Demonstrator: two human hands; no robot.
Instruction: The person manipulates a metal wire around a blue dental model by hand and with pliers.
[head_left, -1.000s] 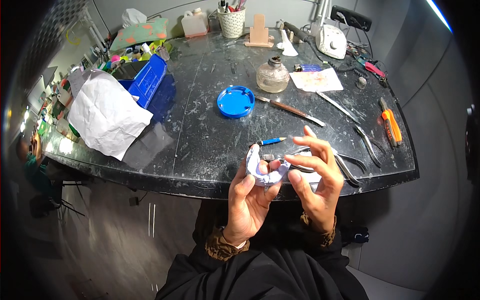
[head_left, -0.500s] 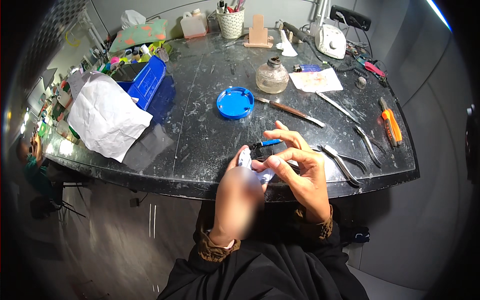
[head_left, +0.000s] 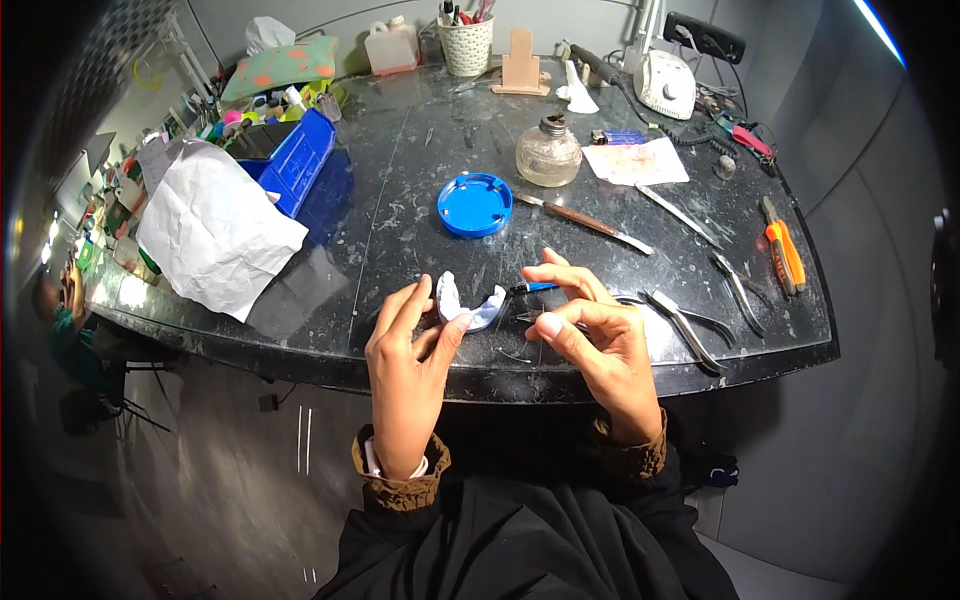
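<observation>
My left hand (head_left: 405, 365) grips a white plaster dental model (head_left: 483, 318), a horseshoe-shaped arch, with the thumb at its near side and the fingers along its left. I cannot tell whether it touches the bench. To its right, my right hand (head_left: 597, 345) has thumb and fingers closed in a pinch. A thin wire-like line shows below these fingertips, but what they hold is too fine to make out. Behind that hand lies a blue-handled tool (head_left: 540, 287), partly hidden. Metal pliers (head_left: 685, 330) lie to the right of it.
Beyond the hands are a blue round dish (head_left: 475, 229), a wooden-handled knife (head_left: 580, 221) and a glass burner bottle (head_left: 548, 160). More pliers (head_left: 738, 290) and an orange-handled cutter (head_left: 785, 255) lie right. Crumpled white paper (head_left: 215, 235) and a blue bin (head_left: 300, 165) stand left.
My left hand has moved left and turned over, bringing the dental model into fuller view, away from the right hand. The right hand has hardly moved.
</observation>
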